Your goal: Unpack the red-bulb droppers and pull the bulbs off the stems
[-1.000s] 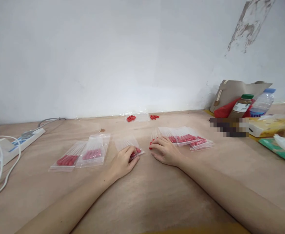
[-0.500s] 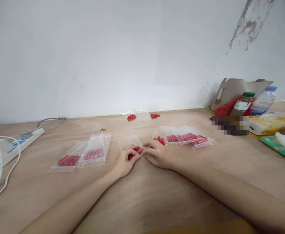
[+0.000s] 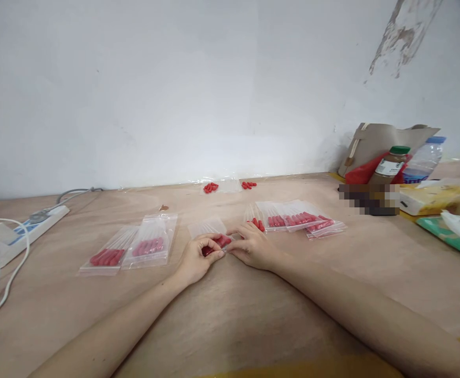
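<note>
I have a small clear zip bag of red capsules (image 3: 214, 237) lying on the plywood table (image 3: 253, 315) at centre, its near edge pinched by my left hand (image 3: 195, 258) and my right hand (image 3: 253, 245), fingertips meeting at that edge. To do this well I should keep the edge flat and press evenly along it, with the capsules pushed back. My fingers hide the edge, so I cannot tell whether it is sealed, nor count the capsules
</note>
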Tool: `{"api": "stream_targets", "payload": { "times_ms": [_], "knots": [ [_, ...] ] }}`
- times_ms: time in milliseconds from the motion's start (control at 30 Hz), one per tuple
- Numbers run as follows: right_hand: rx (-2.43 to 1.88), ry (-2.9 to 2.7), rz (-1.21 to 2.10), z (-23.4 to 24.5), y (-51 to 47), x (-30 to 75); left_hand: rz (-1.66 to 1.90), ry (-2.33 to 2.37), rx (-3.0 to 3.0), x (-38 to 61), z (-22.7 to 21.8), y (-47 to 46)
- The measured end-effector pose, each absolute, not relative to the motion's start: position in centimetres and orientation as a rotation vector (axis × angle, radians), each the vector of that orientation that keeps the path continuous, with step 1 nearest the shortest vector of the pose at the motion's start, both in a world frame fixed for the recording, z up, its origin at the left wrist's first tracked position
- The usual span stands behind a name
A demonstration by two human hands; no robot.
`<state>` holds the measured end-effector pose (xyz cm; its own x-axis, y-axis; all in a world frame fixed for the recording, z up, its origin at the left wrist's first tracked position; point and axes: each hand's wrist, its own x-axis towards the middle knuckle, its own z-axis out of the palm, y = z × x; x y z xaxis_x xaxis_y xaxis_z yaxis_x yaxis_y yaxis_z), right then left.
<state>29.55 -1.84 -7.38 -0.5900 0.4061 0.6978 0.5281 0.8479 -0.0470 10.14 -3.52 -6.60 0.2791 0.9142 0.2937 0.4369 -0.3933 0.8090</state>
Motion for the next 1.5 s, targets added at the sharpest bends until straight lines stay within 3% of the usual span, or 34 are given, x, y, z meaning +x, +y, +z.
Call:
{"api": "stream_targets", "payload": {
  "times_ms": [267, 667, 833, 967, 1133, 1400, 1500],
  "knots": [
    [-0.621, -2.276, -0.498, -7.0, -2.0, 29.3, 1.045, 1.211, 2.003, 10.4, -6.5, -3.7],
    [-0.547, -2.305, -0.553, -7.0, -2.0, 29.0, 0.987, 1.073, 2.417, 10.7, -6.3, -4.3],
    [-0.554, -2.406, -0.344, -6.8, -2.6, 29.0, 1.004, 1.273, 2.276, 10.6, -6.3, -4.5],
    [-0.546, -2.455, 0.08, -6.1, -3.3, 30.2, 1.028, 1.305, 2.251, 10.0, -5.4, -4.7],
    [-0.577, -2.381, 0.463, -5.7, -3.6, 31.5, 0.736, 1.091, 2.46, 8.3, -4.5, -3.8],
    [-0.936, -2.172, 0.227, -6.3, -3.1, 31.0, 0.649, 1.131, 2.49, 7.6, -5.1, -3.7],
    [-0.987, -2.158, 0.314, -6.1, -3.3, 30.7, 0.692, 1.177, 2.469, 7.8, -5.1, -4.1]
  ]
}}
